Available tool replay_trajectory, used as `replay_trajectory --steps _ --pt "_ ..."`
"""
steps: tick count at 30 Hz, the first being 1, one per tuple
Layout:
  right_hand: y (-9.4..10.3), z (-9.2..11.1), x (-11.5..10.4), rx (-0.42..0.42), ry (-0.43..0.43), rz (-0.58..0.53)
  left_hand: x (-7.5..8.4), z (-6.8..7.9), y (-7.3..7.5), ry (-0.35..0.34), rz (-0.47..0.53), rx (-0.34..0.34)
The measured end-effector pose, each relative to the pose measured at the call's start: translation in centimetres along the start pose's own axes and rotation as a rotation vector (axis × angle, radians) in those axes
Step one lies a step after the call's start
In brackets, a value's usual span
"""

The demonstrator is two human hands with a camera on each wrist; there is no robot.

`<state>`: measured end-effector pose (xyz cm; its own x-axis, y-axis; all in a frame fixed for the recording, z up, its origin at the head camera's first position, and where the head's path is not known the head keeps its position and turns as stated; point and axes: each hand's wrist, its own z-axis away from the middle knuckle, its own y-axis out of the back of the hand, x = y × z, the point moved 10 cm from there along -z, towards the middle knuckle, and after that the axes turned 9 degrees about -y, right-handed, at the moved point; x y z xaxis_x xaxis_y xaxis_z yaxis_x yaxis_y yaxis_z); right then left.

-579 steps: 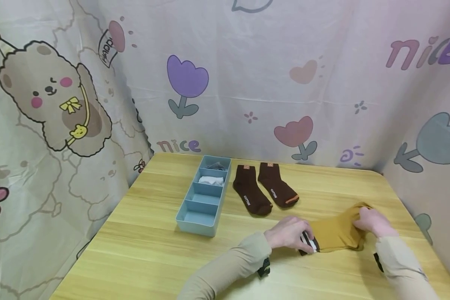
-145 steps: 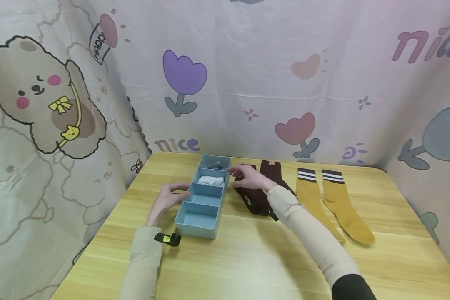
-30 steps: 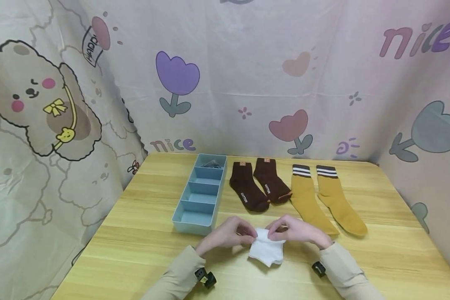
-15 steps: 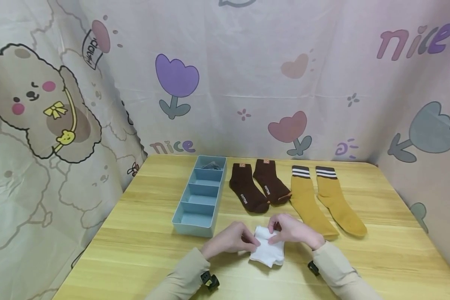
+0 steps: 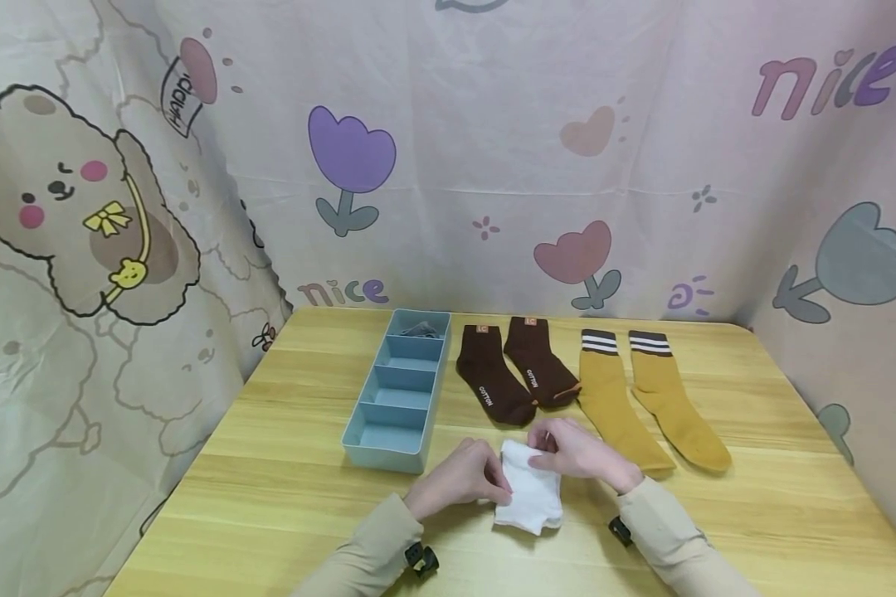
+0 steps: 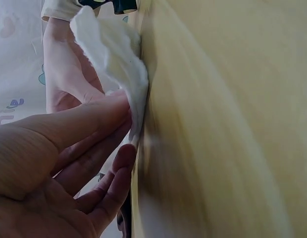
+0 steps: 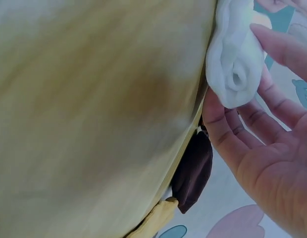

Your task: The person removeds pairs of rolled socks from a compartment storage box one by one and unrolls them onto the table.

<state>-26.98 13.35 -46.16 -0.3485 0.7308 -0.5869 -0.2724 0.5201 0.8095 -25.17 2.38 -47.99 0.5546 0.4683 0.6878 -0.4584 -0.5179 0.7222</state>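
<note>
Folded white socks (image 5: 528, 496) lie on the table in front of me, low in the head view. My left hand (image 5: 459, 479) pinches their left edge; in the left wrist view the thumb and fingertips meet on the white cloth (image 6: 114, 54). My right hand (image 5: 578, 452) holds the far right part, and the right wrist view shows a rolled white end (image 7: 235, 74) between thumb and fingers. Beyond the hands stands a blue-grey divided box (image 5: 384, 456). A small grey, crumpled item (image 5: 421, 330) sits in its farthest compartment; the other compartments show bare floors.
Two dark brown socks (image 5: 493, 377) lie flat right of the box, one touching a mustard sock. Two mustard socks with striped cuffs (image 5: 675, 398) lie farther right. A printed curtain (image 5: 448, 166) hangs behind the wooden table (image 5: 269, 464).
Earlier, a mustard sock was being handled; both now lie flat. The white socks have left the box for the table. Lately, both hands have shifted slightly on the white cloth.
</note>
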Motion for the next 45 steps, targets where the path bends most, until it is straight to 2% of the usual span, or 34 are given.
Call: replay_trajectory --steps 6,10,19,26,29,34,39,41,45 --pt "-0.1 -0.1 -1.3 0.042 0.12 0.003 -0.3 0.2 0.3 0.009 -0.048 0.0" --pt "-0.4 0.0 -1.8 0.045 0.168 0.04 -0.5 0.4 0.4 0.016 -0.038 -0.002" --pt "-0.4 -0.2 -1.5 0.059 0.139 0.069 -0.7 0.6 0.5 -0.019 -0.022 0.002" --pt "-0.9 -0.5 -1.0 -0.02 0.083 0.034 -1.0 0.7 0.5 -0.018 0.029 -0.01" --pt "-0.8 -0.6 -1.0 -0.024 0.078 0.033 -1.0 0.7 0.5 -0.014 0.042 -0.014" --pt "0.1 -0.7 -0.7 0.055 0.062 0.065 -0.9 0.7 0.2 -0.013 0.062 -0.04" --pt "1.0 -0.5 -1.0 0.166 0.11 0.131 -0.6 0.8 -0.1 -0.009 0.058 -0.084" --pt "1.1 -0.4 -1.1 0.182 0.125 0.157 -0.5 0.8 0.1 -0.009 0.034 -0.093" --pt "1.0 -0.4 -1.0 0.164 0.111 0.165 -0.6 1.1 0.4 0.002 -0.001 -0.108"
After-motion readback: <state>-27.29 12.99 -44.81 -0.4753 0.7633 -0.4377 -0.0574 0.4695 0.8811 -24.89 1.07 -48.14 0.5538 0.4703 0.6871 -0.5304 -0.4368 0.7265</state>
